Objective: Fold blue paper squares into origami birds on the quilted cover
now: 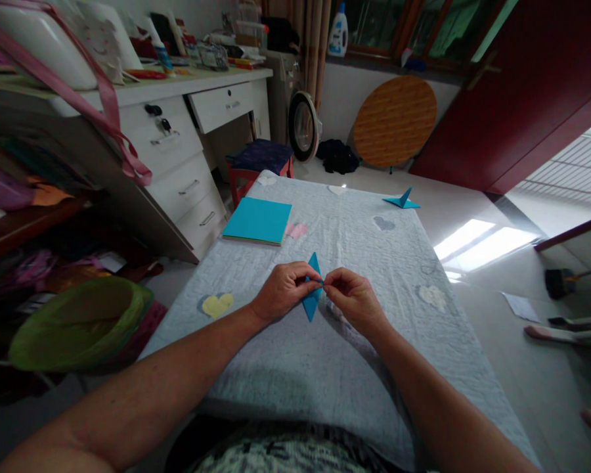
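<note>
Between my hands is a folded blue paper [312,306], a narrow diamond shape with one point away from me and one toward me. My left hand [288,286] pinches it from the left, thumb and forefinger at its middle. From the right, the thumb and forefinger of my right hand [352,295] close on its right edge near the left fingertips. The fingers partly hide the middle of the paper. Beyond my left hand lies a stack of square paper [259,220] with a blue sheet on top. A finished-looking blue origami piece [404,200] stands at the far right corner.
A pale cloth with heart shapes covers the table [374,256]. A stool [261,157] stands past its far left corner. To the left are a green bin [79,325] and a white desk [177,164] with drawers. A round wooden board [396,121] leans on the far wall.
</note>
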Demonstrator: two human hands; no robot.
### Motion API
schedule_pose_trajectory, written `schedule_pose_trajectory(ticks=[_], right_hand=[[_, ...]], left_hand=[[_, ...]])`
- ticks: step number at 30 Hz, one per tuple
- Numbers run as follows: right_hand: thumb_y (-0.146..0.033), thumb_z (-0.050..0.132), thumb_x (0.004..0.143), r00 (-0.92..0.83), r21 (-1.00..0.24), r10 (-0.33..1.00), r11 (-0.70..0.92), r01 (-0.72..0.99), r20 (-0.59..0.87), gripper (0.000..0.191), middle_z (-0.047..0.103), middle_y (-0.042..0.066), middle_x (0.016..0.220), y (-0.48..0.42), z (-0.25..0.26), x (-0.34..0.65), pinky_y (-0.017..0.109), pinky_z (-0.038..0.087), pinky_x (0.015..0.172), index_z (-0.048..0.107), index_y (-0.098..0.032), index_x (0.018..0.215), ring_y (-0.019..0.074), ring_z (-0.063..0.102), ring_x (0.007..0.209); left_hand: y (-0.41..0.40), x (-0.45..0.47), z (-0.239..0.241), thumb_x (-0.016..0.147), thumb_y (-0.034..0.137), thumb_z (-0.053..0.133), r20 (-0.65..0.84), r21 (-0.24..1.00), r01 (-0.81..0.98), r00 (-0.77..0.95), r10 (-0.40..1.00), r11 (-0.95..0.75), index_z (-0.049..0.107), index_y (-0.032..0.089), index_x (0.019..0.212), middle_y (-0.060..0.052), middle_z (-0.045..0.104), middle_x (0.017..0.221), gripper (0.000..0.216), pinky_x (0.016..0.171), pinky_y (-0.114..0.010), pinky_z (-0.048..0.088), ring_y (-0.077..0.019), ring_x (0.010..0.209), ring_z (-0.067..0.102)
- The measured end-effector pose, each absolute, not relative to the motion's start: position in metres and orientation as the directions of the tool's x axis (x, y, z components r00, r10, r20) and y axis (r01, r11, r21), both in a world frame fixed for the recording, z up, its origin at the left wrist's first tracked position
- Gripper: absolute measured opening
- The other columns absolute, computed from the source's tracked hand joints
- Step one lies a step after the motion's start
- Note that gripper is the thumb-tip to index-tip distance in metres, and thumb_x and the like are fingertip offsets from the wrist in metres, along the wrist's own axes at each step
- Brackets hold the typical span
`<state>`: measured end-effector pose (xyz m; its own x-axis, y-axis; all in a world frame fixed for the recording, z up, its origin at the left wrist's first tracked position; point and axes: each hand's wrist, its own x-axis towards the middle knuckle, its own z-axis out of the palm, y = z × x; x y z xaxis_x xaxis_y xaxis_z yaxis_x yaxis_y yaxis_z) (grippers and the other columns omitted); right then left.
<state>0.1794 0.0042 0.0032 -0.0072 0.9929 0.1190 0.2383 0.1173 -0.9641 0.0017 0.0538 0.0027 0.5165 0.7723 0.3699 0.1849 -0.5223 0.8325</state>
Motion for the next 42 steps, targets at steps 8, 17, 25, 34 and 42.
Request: schedule_pose_trajectory(ticks=[8, 17, 25, 34, 42], right_hand=[[-0.025, 0.057, 0.075, -0.028, -0.931, 0.986, 0.167, 0.326, 0.167, 0.007, 0.061, -0.001, 0.068, 0.0040, 0.0026, 0.1805, 0.024, 0.044, 0.060, 0.062, -0.021, 0.079, 0.0128, 0.055, 0.063], [-0.017, 0.053, 0.072, -0.039, -0.839, 0.952, 0.286, 0.463, 0.303, 0.009, 0.061, 0.000, 0.072, 0.0053, 0.0051, 0.1798, 0.027, 0.046, 0.066, 0.059, -0.021, 0.076, 0.0138, 0.058, 0.066], [-0.035, 0.053, 0.080, -0.040, -0.961, 0.994, -0.086, 0.262, -0.100, 0.018, 0.046, -0.006, 0.053, 0.0048, 0.0079, 0.1839, 0.021, 0.032, 0.043, 0.056, -0.021, 0.070, 0.0096, 0.043, 0.044], [-0.042, 0.061, 0.072, -0.055, -0.961, 0.961, -0.266, 0.073, -0.271, 0.023, 0.044, -0.009, 0.045, 0.0030, 0.0101, 0.1789, 0.018, 0.024, 0.034, 0.056, -0.020, 0.074, 0.0074, 0.037, 0.035], [-0.036, 0.060, 0.073, -0.020, -0.974, 0.991, -0.123, 0.192, -0.129, 0.017, 0.046, -0.007, 0.049, 0.0060, 0.0060, 0.1794, 0.019, 0.030, 0.039, 0.055, -0.021, 0.068, 0.0076, 0.040, 0.041]], left_hand=[[0.0534, 0.0016, 0.0029, 0.087, 0.024, 0.069, 0.361, 0.834, 0.186, 0.528, 0.769, -0.519, 0.074, 0.016, 0.082, -0.003, 0.071, 0.077, 0.011, 0.066, -0.024, 0.046, -0.0131, 0.070, 0.062], [0.0530, 0.0017, 0.0043, 0.087, 0.020, 0.069, 0.365, 0.828, 0.190, 0.531, 0.765, -0.527, 0.073, 0.016, 0.081, -0.002, 0.070, 0.077, 0.008, 0.068, -0.024, 0.047, -0.0131, 0.071, 0.063], [0.0527, 0.0016, 0.0032, 0.086, 0.022, 0.070, 0.401, 0.808, 0.185, 0.523, 0.752, -0.559, 0.073, 0.017, 0.081, -0.002, 0.071, 0.078, 0.008, 0.070, -0.025, 0.048, -0.0136, 0.072, 0.064], [0.0515, 0.0019, 0.0037, 0.088, 0.022, 0.068, 0.415, 0.777, 0.203, 0.547, 0.727, -0.597, 0.073, 0.017, 0.082, -0.003, 0.071, 0.079, 0.010, 0.071, -0.025, 0.049, -0.0139, 0.073, 0.065], [0.0515, 0.0008, 0.0045, 0.088, 0.019, 0.066, 0.420, 0.770, 0.196, 0.560, 0.714, -0.607, 0.073, 0.018, 0.083, -0.003, 0.072, 0.080, 0.009, 0.072, -0.026, 0.050, -0.0141, 0.074, 0.065]])
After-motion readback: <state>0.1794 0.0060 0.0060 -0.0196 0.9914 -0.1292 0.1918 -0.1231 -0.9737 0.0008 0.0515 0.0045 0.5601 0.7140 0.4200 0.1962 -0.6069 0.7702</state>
